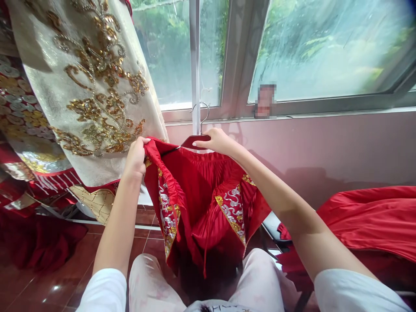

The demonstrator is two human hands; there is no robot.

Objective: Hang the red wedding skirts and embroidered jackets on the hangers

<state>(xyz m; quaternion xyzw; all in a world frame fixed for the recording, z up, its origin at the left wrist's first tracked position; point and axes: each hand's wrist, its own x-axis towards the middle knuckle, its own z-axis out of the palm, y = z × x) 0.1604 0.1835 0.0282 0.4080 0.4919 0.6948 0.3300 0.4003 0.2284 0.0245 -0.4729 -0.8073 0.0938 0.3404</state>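
A red pleated garment with silver and gold embroidered panels hangs in front of me, its front hanging apart. My left hand is closed on the garment's upper left edge. Around the dark red bar of a hanger, my right hand is closed, near the base of the metal hook. The hanger's arm on the left reaches inside the garment. Its other end is hidden by my right hand and forearm. The hook rises beside a pale upright pole.
A white garment with gold sequins hangs close on the left, beside other decorated clothes. Red fabric lies at the right. Windows and a sill with a pixelated item stand ahead. Dark red cloth lies on the tiled floor.
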